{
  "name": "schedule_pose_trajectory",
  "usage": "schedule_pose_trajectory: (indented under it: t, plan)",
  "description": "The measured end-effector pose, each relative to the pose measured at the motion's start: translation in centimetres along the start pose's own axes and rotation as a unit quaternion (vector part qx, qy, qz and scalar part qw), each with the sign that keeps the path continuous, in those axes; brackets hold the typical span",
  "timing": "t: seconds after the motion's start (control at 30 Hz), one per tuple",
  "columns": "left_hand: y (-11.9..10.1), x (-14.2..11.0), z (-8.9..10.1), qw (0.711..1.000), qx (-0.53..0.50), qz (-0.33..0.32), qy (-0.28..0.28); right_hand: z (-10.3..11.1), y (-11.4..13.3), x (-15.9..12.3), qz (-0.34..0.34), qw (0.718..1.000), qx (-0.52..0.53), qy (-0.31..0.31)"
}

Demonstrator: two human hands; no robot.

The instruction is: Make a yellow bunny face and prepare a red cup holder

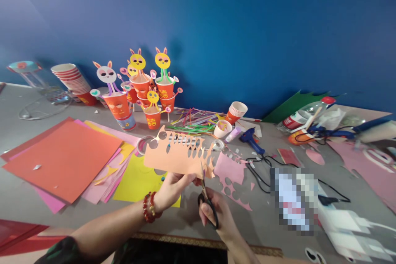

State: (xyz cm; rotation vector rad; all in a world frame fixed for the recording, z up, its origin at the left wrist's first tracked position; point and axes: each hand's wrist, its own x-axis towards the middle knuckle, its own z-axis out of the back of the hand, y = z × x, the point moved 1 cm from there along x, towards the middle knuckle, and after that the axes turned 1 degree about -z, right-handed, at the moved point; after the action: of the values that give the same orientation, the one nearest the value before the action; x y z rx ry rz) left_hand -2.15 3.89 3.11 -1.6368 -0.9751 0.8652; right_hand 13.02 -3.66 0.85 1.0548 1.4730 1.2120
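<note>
My left hand (173, 189) pinches the lower edge of a peach-orange paper sheet (173, 157), held up above the table. Rows of oval and round holes are cut through the sheet's upper and right parts. In my right hand (219, 210) are black-handled scissors (202, 198), fingers closed round the loops. The blades point up and meet the sheet's lower right part. Under the sheet lies a yellow paper (136, 179) with a few holes. Pink paper scraps (230, 168) with cut-out circles lie just right of the sheet.
Stacked coloured paper (68, 152) lies at left. Red paper cups with rabbit figures (153, 115) stand behind the sheet, beside coloured strips (194, 121). A blue glue gun (252, 140) and its cord, a bottle (305, 113) and a pixelated patch (293, 198) are at right.
</note>
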Motion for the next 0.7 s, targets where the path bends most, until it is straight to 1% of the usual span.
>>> schedule_pose_trajectory:
  t: [0.13, 0.33, 0.7]
  plan:
    - [-0.03, -0.14, -0.12, 1.000, 0.006, 0.005, 0.007, -0.32, 0.07, 0.03, 0.024, 0.999, 0.031, 0.005]
    - [-0.25, -0.27, -0.18, 1.000, 0.014, 0.009, 0.011, -0.52, 0.44, 0.07, 0.029, 0.999, 0.015, 0.001]
    - [-0.54, -0.28, -0.34, 1.000, 0.013, 0.003, 0.016, -0.75, 0.30, 0.25, 0.034, 0.999, 0.022, -0.014]
